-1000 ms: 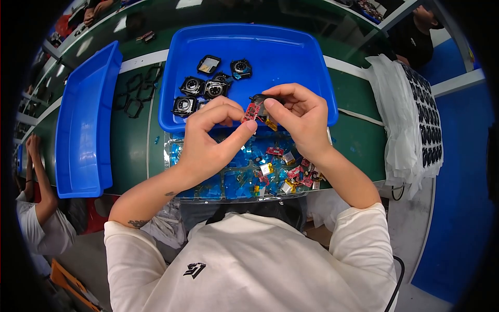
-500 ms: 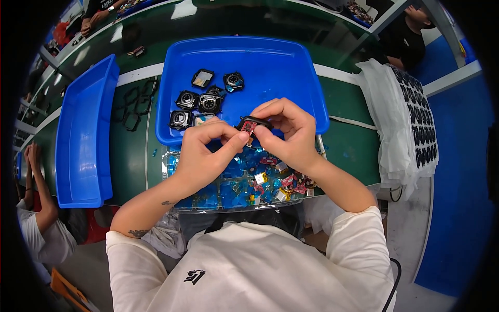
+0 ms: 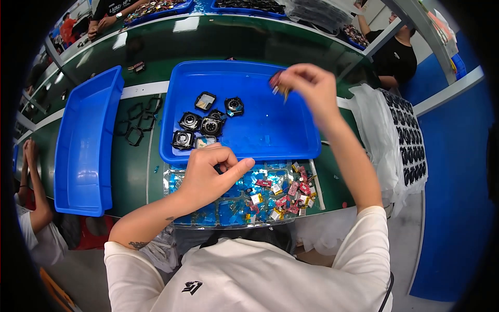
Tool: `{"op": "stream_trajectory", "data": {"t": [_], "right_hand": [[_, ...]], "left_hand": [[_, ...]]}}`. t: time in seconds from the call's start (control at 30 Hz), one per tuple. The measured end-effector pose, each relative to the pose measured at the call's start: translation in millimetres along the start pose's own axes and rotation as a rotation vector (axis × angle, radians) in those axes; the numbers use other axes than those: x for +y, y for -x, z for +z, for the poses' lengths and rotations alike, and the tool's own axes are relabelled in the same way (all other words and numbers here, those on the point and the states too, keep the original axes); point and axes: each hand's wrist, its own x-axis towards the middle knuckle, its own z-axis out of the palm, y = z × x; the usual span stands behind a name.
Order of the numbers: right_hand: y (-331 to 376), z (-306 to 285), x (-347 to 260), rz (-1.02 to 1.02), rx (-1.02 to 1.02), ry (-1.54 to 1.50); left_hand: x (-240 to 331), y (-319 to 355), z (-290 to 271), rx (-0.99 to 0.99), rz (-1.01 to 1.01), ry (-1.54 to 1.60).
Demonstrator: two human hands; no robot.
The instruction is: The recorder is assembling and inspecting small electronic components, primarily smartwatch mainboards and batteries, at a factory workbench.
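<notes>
My right hand (image 3: pixel 314 91) is raised over the far right part of the blue tray (image 3: pixel 291 143), blurred by motion. Its fingers pinch a dark red circuit board (image 3: pixel 276 79) with white and yellowish parts hanging below. My left hand (image 3: pixel 208 174) is at the tray's near edge, fingers curled and thumb stretched to the right; whatever lies inside the curl is hidden. In the tray's left half are several black watch cases (image 3: pixel 211 126), some with round sensor backs. Below the tray, a clear compartment tray (image 3: pixel 171 221) carries blue film pieces (image 3: pixel 208 213), red boards (image 3: pixel 263 183) and small batteries (image 3: pixel 257 198).
An upright-tilted blue tray (image 3: pixel 83 151) stands at the left, beside black frames (image 3: pixel 135 136) on the green table (image 3: pixel 132 179). White sheeting (image 3: pixel 371 125) and a stack of black parts (image 3: pixel 410 140) are at the right. Other people work across the table and at far left.
My right hand has left my left hand and moved up and away over the tray with the red board. The left hand stays near the tray's edge. The view has shifted slightly.
</notes>
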Motion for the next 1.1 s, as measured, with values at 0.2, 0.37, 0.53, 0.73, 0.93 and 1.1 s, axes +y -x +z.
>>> {"op": "stream_trajectory", "data": {"t": [0.2, 0.37, 0.53, 0.73, 0.93, 1.1], "right_hand": [[-78.8, -120.4, 103.4, 0.377, 0.707, 0.277], [-82.8, -154.7, 152.0, 0.555, 0.716, 0.552], [-74.2, -140.5, 118.4, 0.277, 0.688, 0.787], [51.8, -16.6, -30.0, -0.133, -0.371, 0.525], [130.6, 21.5, -19.4, -0.3, -0.504, 0.943], [126.6, 15.4, -14.7, -0.382, -0.481, 0.843]], "left_hand": [[-3.3, -8.9, 6.6, -0.005, -0.034, 0.068], [-3.1, -9.7, 4.9, 0.005, -0.047, 0.08], [-4.3, -13.0, 3.9, -0.087, -0.077, 0.009], [-7.3, -6.3, 1.1, -0.034, -0.032, -0.011], [-5.8, -8.8, 6.6, -0.031, 0.052, -0.02], [-4.3, -7.8, 7.1, -0.049, 0.113, -0.133]]}}
